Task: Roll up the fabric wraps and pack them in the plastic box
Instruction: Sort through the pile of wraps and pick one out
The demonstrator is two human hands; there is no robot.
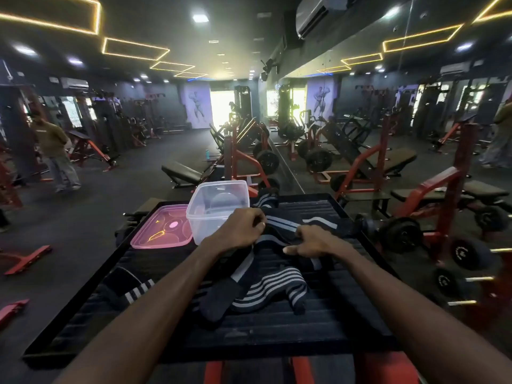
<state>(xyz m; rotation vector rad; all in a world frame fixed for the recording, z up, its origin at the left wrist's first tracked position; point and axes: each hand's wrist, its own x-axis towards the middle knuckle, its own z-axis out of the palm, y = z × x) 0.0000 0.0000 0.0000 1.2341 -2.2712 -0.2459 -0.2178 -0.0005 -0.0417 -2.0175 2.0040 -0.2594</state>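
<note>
Both hands work one striped wrap (279,223) on the black platform (277,328), just right of the box (219,209). The left hand (241,228) pinches its end; the right hand (313,242) grips it with curled fingers. Rolling appears to be starting; the next move calls for a tight, even first turn. The box looks empty.

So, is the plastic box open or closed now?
Open. The clear plastic box has no lid on it; the pink lid lies flat beside it on the black platform.
</note>
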